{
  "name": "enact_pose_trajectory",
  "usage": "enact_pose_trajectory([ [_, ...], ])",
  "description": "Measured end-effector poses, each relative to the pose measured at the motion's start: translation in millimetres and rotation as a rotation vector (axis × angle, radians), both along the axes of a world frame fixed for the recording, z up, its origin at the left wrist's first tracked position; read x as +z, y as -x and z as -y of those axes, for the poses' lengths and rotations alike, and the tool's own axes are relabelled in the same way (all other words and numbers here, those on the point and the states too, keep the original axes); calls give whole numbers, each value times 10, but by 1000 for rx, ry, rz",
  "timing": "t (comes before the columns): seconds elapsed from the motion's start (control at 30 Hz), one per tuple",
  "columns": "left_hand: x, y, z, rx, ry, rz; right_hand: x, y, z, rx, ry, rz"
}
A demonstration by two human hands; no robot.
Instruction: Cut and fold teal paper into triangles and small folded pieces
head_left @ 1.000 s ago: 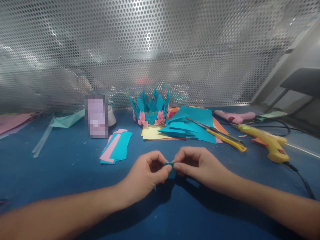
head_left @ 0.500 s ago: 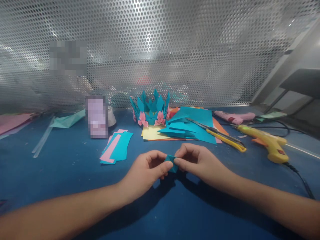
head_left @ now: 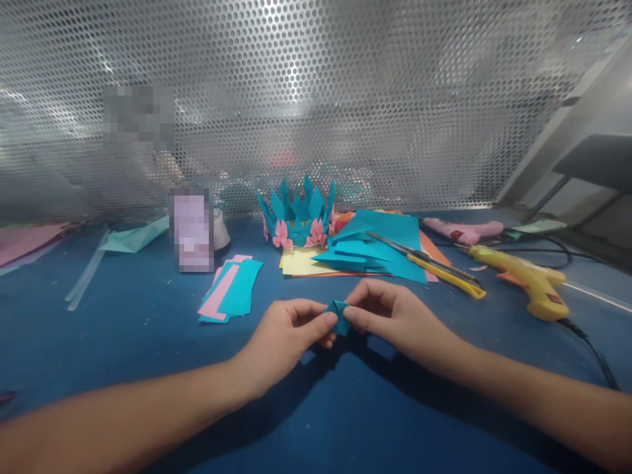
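Observation:
Between my two hands is a small folded piece of teal paper [head_left: 340, 318], held a little above the blue tabletop. My left hand [head_left: 296, 332] pinches its left side between thumb and fingers. On the opposite side, my right hand [head_left: 390, 309] grips the paper's edge with thumb and forefinger. A crease and a triangular flap show on the face toward me; the fingers cover its side edges. Beyond the hands stands a paper crown [head_left: 299, 214] of teal pointed leaves with pink butterfly-like pieces around its base.
Teal sheets [head_left: 395, 230] lie over yellow and orange paper, with a yellow utility knife [head_left: 439, 271] on top. At right are a yellow glue gun [head_left: 533, 280] and a pink glue gun [head_left: 464, 230]. Cut strips [head_left: 239, 289], a blurred-out phone-like object [head_left: 191, 230] and clear glue sticks [head_left: 86, 270] are left.
Both hands have shifted very slightly, and the folded paper is raised and tilted a little, showing more of its creased face. Both hands still grip it.

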State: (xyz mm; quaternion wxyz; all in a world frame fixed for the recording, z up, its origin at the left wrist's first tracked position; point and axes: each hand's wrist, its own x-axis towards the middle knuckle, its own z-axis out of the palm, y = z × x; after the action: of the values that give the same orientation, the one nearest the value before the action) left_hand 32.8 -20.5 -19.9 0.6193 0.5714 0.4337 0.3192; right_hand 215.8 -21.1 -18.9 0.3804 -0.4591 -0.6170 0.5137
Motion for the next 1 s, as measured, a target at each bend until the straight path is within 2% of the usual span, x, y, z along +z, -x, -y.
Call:
enact_pose_trajectory([
  [0.13, 0, 2, 3, 20, 13, -23, 11, 4, 2, 47, -12, -15],
  [0.3, -14, 18, 8, 15, 27, -27, 1, -9, 10, 36, -8, -1],
  [0.73, -8, 0, 26, -17, 12, -42, 17, -12, 16, 30, 107, -22],
  [0.9, -46, 12, 26, 4, -11, -36, 47, -2, 24, 93, 149, -75],
  [1.0, -45, 14, 22, 44, -11, 18, 35, -27, 25, 142, 121, -146],
])
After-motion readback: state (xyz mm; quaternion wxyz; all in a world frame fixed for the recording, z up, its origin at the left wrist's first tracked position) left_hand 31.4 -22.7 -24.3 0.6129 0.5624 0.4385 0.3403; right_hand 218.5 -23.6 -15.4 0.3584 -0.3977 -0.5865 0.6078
